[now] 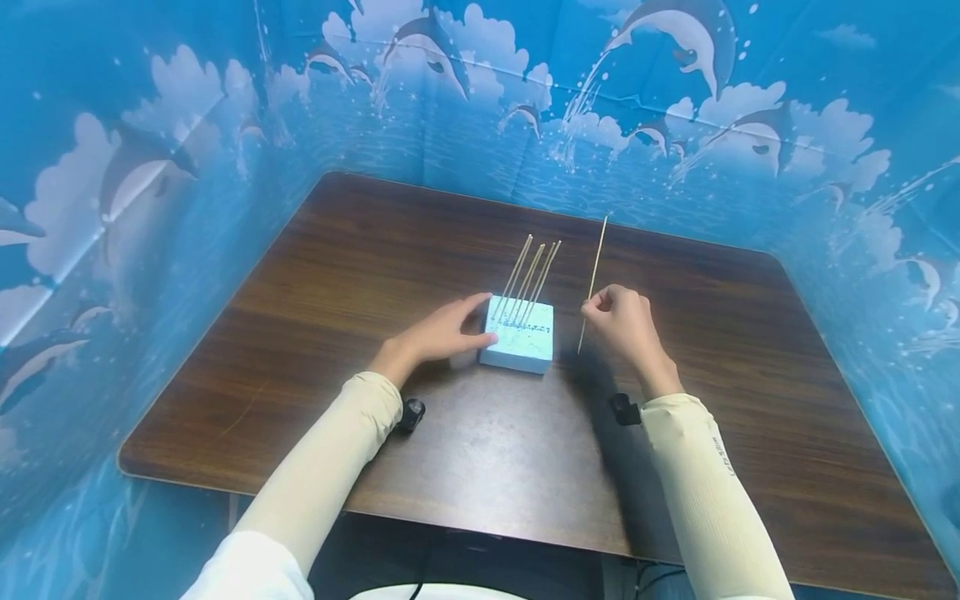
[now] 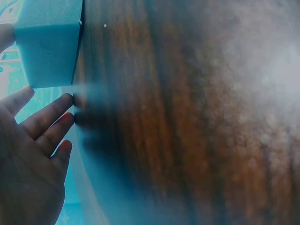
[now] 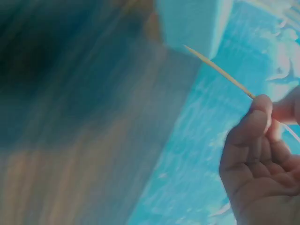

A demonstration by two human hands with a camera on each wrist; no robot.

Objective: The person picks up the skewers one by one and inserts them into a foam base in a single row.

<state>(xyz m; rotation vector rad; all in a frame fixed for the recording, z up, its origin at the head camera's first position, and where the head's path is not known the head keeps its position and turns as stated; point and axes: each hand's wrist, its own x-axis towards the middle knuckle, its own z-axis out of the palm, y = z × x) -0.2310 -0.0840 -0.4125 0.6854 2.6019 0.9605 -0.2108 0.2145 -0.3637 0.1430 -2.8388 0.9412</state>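
Note:
In the head view, a pale blue foam block sits on the table, with several thin wooden sticks upright in a row of its top. My left hand rests against the block's left side, thumb near the front and index finger near the back corner. The left wrist view shows its other fingers extended and spread. To the block's right, my right hand pinches a wooden skewer between thumb and fingers, clear of the block. Its pointed lower end is visible in the right wrist view.
A dark brown wooden table lies beneath the hands. Blue dolphin-printed cloth hangs along its back and sides. Part of a white seat and dark cables appear below the front edge.

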